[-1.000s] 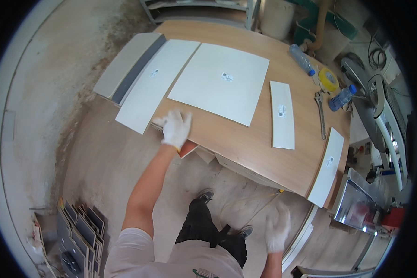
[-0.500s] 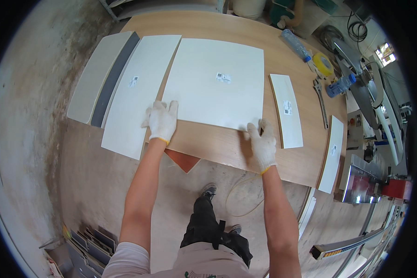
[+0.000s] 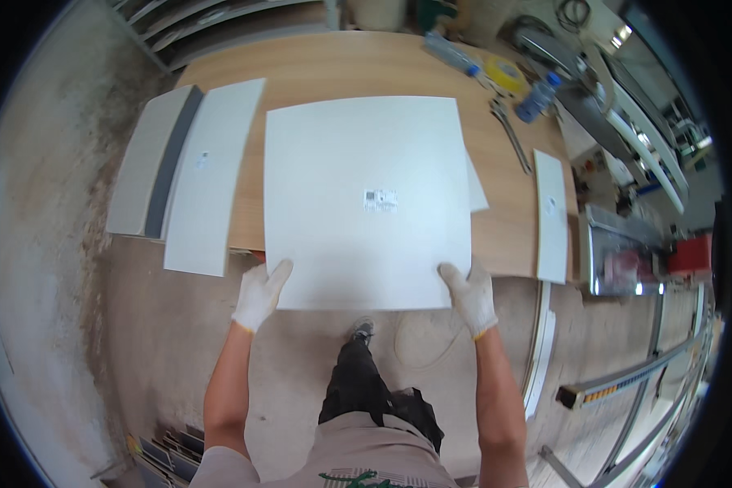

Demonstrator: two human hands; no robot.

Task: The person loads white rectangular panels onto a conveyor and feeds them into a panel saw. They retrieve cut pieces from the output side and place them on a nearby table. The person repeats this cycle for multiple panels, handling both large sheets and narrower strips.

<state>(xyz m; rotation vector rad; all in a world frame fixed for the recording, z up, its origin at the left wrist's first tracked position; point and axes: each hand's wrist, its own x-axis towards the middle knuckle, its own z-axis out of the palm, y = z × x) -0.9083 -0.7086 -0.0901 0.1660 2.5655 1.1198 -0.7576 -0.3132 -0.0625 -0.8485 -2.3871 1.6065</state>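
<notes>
A large white board [image 3: 342, 163] with a small printed label is held between my two gloved hands, its near edge past the table's front edge. My left hand [image 3: 259, 294] grips the near left corner, thumb on top and fingers out of sight underneath. At the near right corner my right hand [image 3: 470, 297] holds it the same way. Left of it a long white panel [image 3: 211, 175] lies on the wooden table [image 3: 317, 65]. A smaller white panel [image 3: 476, 185] peeks out from behind the held board's right edge.
A stack of grey boards [image 3: 150, 167] sits at the far left. Toward the right lie a narrow white strip [image 3: 551, 215], an adjustable wrench [image 3: 510, 137], yellow tape [image 3: 504, 75] and two plastic bottles [image 3: 538, 98]. Machinery [image 3: 626, 244] stands beyond the table's right end.
Both hands have closed on the large board's near corners. The board has been lifted and drawn toward me, now covering part of the smaller panel. The view has shifted.
</notes>
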